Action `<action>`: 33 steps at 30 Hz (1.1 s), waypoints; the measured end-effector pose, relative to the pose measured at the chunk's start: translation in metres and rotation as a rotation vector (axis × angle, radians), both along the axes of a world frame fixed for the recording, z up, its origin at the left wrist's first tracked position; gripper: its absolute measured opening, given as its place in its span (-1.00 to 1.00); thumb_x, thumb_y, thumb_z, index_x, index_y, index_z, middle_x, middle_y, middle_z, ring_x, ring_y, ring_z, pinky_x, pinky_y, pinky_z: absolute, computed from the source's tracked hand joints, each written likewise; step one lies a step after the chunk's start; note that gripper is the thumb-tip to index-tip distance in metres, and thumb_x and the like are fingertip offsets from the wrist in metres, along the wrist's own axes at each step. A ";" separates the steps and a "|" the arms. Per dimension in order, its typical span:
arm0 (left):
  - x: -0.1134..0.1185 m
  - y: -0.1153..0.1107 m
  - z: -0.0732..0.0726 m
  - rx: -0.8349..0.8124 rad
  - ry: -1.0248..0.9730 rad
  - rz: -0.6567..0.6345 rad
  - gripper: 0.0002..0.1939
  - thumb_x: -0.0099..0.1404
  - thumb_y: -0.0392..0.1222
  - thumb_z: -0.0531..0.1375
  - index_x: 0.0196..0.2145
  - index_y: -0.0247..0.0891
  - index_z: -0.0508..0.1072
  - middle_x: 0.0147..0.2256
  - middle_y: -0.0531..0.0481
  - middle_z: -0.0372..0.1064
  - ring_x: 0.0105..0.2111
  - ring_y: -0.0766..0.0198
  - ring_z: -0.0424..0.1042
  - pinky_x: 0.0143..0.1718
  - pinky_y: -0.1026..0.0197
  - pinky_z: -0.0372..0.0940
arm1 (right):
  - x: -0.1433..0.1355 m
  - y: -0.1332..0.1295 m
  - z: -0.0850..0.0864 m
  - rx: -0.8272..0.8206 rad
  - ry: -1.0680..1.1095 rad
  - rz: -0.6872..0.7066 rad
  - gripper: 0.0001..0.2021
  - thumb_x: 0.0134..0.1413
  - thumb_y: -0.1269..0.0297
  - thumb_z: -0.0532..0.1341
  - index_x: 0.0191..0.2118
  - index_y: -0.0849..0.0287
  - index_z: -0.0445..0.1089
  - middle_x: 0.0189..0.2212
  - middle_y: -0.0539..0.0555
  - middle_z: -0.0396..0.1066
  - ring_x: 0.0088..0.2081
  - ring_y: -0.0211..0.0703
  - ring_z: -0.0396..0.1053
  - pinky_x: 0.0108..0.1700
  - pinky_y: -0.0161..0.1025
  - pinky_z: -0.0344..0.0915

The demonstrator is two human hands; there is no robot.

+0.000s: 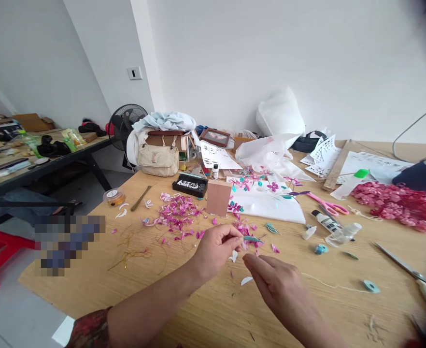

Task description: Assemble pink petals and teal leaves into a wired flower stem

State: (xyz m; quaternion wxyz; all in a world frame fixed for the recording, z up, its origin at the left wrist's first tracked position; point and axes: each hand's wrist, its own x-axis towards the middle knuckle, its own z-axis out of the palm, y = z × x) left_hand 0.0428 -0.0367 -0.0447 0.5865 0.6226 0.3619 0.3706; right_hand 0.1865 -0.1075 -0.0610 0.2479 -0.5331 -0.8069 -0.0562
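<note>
My left hand (218, 246) is over the middle of the wooden table (194, 314), its thumb and forefinger pinched on a small blue-green leaf (252, 239). Just to the right and nearer to me, my right hand (280, 280) is bent downward with its fingers close together; whatever its fingertips hold, if anything, is hidden. Behind my left hand lies a loose heap of pink-purple petals (178, 210). A white curved piece (247, 280) rests beside my right fingertips. Beyond the hands, a small wooden block (218, 198) stands upright.
Purple flower sprays lie on a white sheet (271, 205) behind. To the right are pink scissors (329, 205), small bottles (325, 221), teal tape rolls (371, 286), large metal scissors (404, 268) and pink-red flowers (390, 203). A beige bag (158, 159) stands at the back left.
</note>
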 end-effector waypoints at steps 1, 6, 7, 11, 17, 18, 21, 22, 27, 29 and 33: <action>0.000 0.001 -0.001 0.120 0.080 0.007 -0.90 0.13 -0.28 0.15 -0.52 -0.28 0.40 -0.55 0.05 0.30 -0.48 0.32 0.27 -0.35 0.27 0.16 | -0.001 -0.002 0.005 0.002 -0.007 0.019 -0.68 0.20 0.42 -0.07 -0.46 0.16 0.37 -0.69 -0.03 0.27 -0.65 -0.29 0.22 -0.57 -0.35 0.05; -0.001 -0.005 0.006 0.431 0.213 -0.185 -0.84 0.20 -0.29 0.11 -0.48 -0.24 0.46 -0.44 -0.01 0.38 -0.37 0.27 0.32 -0.26 0.25 0.16 | 0.020 0.002 0.040 -0.120 0.149 0.064 -0.69 0.20 0.32 -0.04 -0.45 0.15 0.40 -0.61 0.01 0.33 -0.56 -0.27 0.28 -0.51 -0.35 0.12; -0.001 -0.007 0.010 0.399 0.187 -0.226 -0.86 0.19 -0.29 0.12 -0.48 -0.25 0.46 -0.45 -0.01 0.37 -0.38 0.28 0.32 -0.27 0.26 0.17 | 0.027 0.007 0.044 -0.181 0.230 0.057 -0.70 0.20 0.27 -0.01 -0.44 0.15 0.40 -0.59 0.02 0.35 -0.53 -0.25 0.30 -0.49 -0.35 0.15; -0.002 -0.013 0.021 0.063 -0.001 -0.282 -0.90 0.11 -0.24 0.19 -0.52 -0.29 0.41 -0.51 0.04 0.30 -0.47 0.35 0.27 -0.38 0.31 0.16 | 0.040 0.023 0.034 -0.338 0.650 0.058 -0.76 0.13 0.14 0.09 -0.44 0.14 0.36 -0.56 -0.01 0.35 -0.47 -0.23 0.31 -0.44 -0.34 0.23; 0.005 -0.006 0.015 0.046 -0.075 -0.026 -0.89 0.15 -0.22 0.14 -0.50 -0.28 0.36 -0.54 0.06 0.26 -0.49 0.35 0.24 -0.39 0.30 0.16 | 0.007 0.012 0.006 -0.265 0.649 0.001 -0.74 0.17 0.19 0.02 -0.46 0.14 0.31 -0.64 -0.05 0.25 -0.59 -0.29 0.20 -0.55 -0.37 0.17; 0.006 -0.004 0.012 0.133 -0.004 0.011 -0.90 0.15 -0.25 0.14 -0.51 -0.27 0.36 -0.54 0.06 0.26 -0.49 0.34 0.24 -0.39 0.29 0.16 | 0.003 0.008 0.008 -0.233 0.554 -0.019 -0.74 0.18 0.22 0.00 -0.47 0.14 0.31 -0.66 -0.06 0.24 -0.61 -0.30 0.18 -0.56 -0.37 0.14; 0.007 0.000 0.009 0.385 0.202 -0.022 -0.86 0.16 -0.34 0.11 -0.53 -0.25 0.39 -0.50 0.03 0.30 -0.43 0.29 0.25 -0.34 0.26 0.15 | 0.004 0.000 0.024 -0.150 0.323 -0.024 -0.72 0.19 0.28 -0.02 -0.47 0.14 0.34 -0.67 -0.05 0.25 -0.63 -0.30 0.18 -0.57 -0.36 0.11; 0.006 0.000 0.010 0.427 0.232 -0.080 -0.85 0.17 -0.34 0.10 -0.52 -0.24 0.40 -0.48 0.01 0.32 -0.41 0.28 0.27 -0.31 0.26 0.15 | 0.008 0.000 0.031 -0.145 0.286 -0.012 -0.72 0.18 0.29 -0.02 -0.45 0.13 0.36 -0.63 -0.02 0.30 -0.61 -0.29 0.22 -0.55 -0.35 0.12; 0.003 -0.006 0.018 0.208 0.086 -0.308 -0.90 0.14 -0.26 0.14 -0.51 -0.27 0.40 -0.50 0.04 0.28 -0.45 0.32 0.26 -0.36 0.29 0.14 | 0.033 0.017 0.046 -0.359 0.475 -0.005 -0.75 0.13 0.19 0.07 -0.48 0.14 0.39 -0.57 0.01 0.37 -0.51 -0.23 0.30 -0.50 -0.34 0.18; 0.004 -0.007 0.020 0.062 -0.035 -0.267 -0.89 0.12 -0.23 0.15 -0.51 -0.30 0.36 -0.54 0.06 0.24 -0.49 0.36 0.23 -0.40 0.31 0.13 | 0.032 0.023 0.036 -0.431 0.724 0.056 -0.74 0.06 0.11 0.13 -0.51 0.16 0.35 -0.62 -0.02 0.31 -0.55 -0.26 0.25 -0.51 -0.34 0.18; 0.008 -0.006 0.015 0.044 -0.119 -0.102 -0.88 0.15 -0.23 0.12 -0.51 -0.29 0.32 -0.56 0.08 0.21 -0.50 0.36 0.20 -0.41 0.31 0.13 | 0.015 0.022 0.009 -0.437 1.069 0.002 -0.77 0.01 0.07 0.18 -0.38 0.15 0.31 -0.72 -0.16 0.08 -0.66 -0.35 0.03 -0.62 -0.39 0.02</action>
